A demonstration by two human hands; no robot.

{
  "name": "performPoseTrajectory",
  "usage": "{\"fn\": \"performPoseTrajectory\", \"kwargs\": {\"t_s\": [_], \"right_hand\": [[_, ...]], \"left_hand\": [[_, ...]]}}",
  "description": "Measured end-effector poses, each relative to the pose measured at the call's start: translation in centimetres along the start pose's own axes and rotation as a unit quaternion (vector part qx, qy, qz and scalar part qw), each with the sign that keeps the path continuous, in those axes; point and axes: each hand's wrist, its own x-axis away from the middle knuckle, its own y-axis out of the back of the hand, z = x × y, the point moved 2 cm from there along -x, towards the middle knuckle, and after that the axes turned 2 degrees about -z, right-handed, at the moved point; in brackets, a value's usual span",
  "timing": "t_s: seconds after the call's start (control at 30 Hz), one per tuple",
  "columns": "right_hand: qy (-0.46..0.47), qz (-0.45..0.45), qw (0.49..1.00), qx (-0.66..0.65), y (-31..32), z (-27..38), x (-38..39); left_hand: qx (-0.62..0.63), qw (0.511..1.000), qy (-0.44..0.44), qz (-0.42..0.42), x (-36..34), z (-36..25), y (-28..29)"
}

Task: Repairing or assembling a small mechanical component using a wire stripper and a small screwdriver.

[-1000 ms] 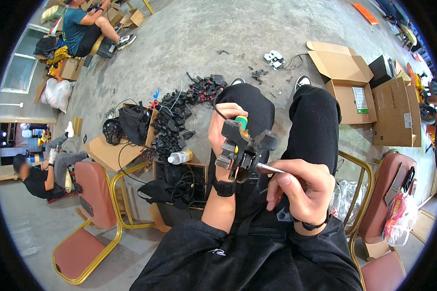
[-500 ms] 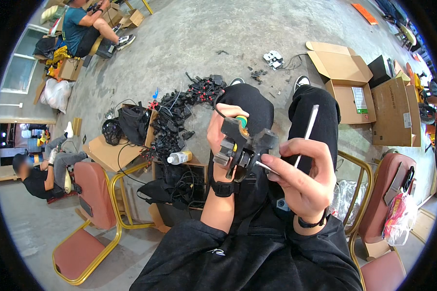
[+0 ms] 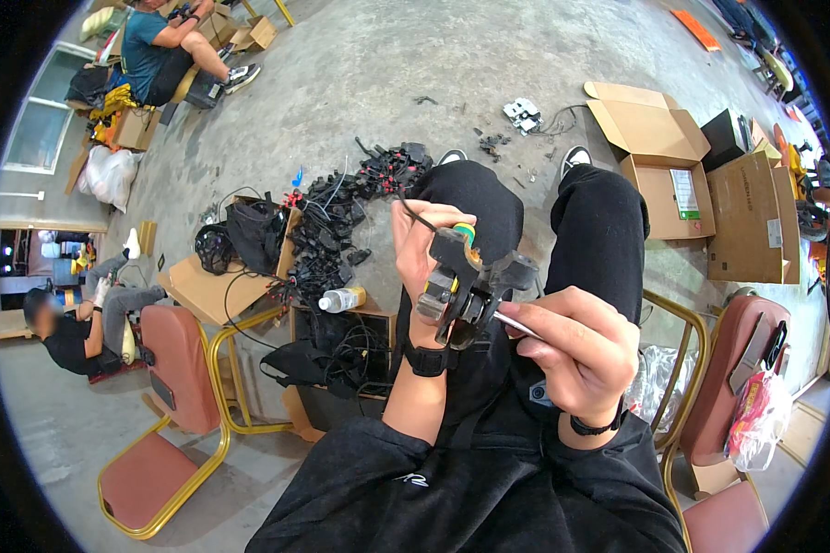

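My left hand grips a black mechanical device with silver and yellow parts, held between my knees as seen from above. A green and yellow cylindrical piece shows at its top, and a black cable runs past my fingers. My right hand pinches a thin silver L-shaped hex key, its tip at the device's right side; the rest of the key is largely hidden by my fingers.
Tangled black parts, a bottle and a black bag lie left. Open cardboard boxes stand right. Padded chairs flank me. One person sits upper left, another at left.
The hex key's long arm, upright half a second ago, has swung down into my right hand's fingers. The device has shifted very slightly.
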Motion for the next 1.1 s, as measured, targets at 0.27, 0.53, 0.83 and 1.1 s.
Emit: {"fn": "performPoseTrajectory", "kwargs": {"t_s": [0.27, 0.53, 0.83, 1.1], "right_hand": [[-0.204, 0.014, 0.953, -0.221, -0.6, 0.7, 0.7], [-0.371, 0.085, 0.793, -0.475, -0.2, 1.1, 0.6], [-0.216, 0.047, 0.929, -0.297, -0.3, 0.7, 0.8], [-0.037, 0.002, 0.998, -0.044, -0.7, 0.7, 0.1]], "left_hand": [[0.16, 0.979, 0.128, 0.005, 1.5, 1.5, -0.4], [0.207, 0.96, 0.158, 0.105, 1.0, 1.6, 0.0], [0.167, 0.979, 0.116, 0.012, 0.5, -0.4, 0.1], [0.16, 0.978, 0.121, -0.061, 0.4, 0.2, -0.6]]}}
